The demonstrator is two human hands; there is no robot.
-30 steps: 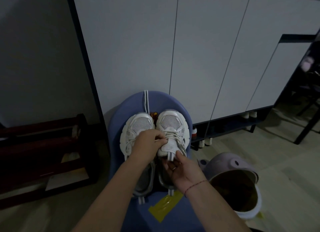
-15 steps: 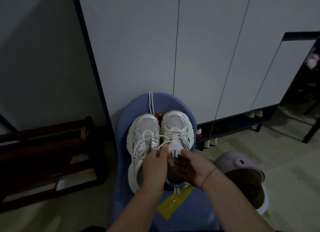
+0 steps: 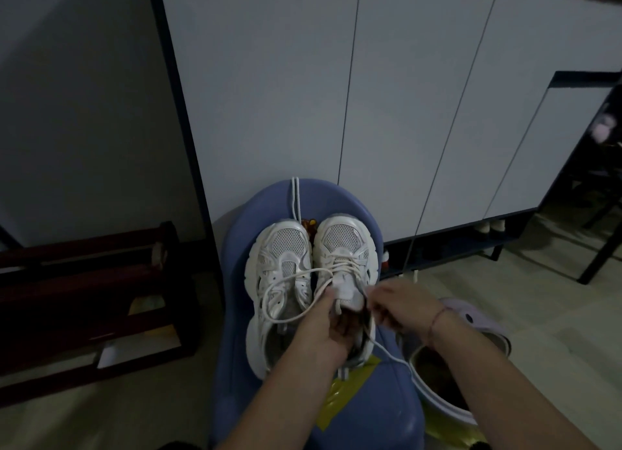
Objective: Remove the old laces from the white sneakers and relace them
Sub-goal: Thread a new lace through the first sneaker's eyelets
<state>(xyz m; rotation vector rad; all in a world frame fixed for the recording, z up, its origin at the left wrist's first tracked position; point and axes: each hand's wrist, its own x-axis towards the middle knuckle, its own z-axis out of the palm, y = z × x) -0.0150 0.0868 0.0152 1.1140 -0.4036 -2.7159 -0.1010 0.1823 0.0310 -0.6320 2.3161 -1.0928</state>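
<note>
Two white sneakers stand side by side, toes away from me, on a blue chair [image 3: 232, 281]. The left sneaker [image 3: 279, 281] has no lace through its eyelets. The right sneaker [image 3: 346, 257] is laced near the toe. My left hand [image 3: 326, 328] pinches one end of the white lace [image 3: 286, 281], which loops over the left sneaker. My right hand [image 3: 393, 308] pinches the other lace end beside the right sneaker's tongue. That strand trails down to the right. A second loose lace [image 3: 295, 197] lies on the chair back behind the toes.
A white cabinet [image 3: 336, 96] rises behind the chair. A dark wooden rack [image 3: 91, 301] stands on the floor to the left. A lilac bin [image 3: 468, 318] with an open top sits at the right. A yellow sheet [image 3: 340, 395] lies on the seat.
Both hands have pulled apart and toward me, and the lace has come out into a wide loop over the left sneaker. The camera has moved closer.
</note>
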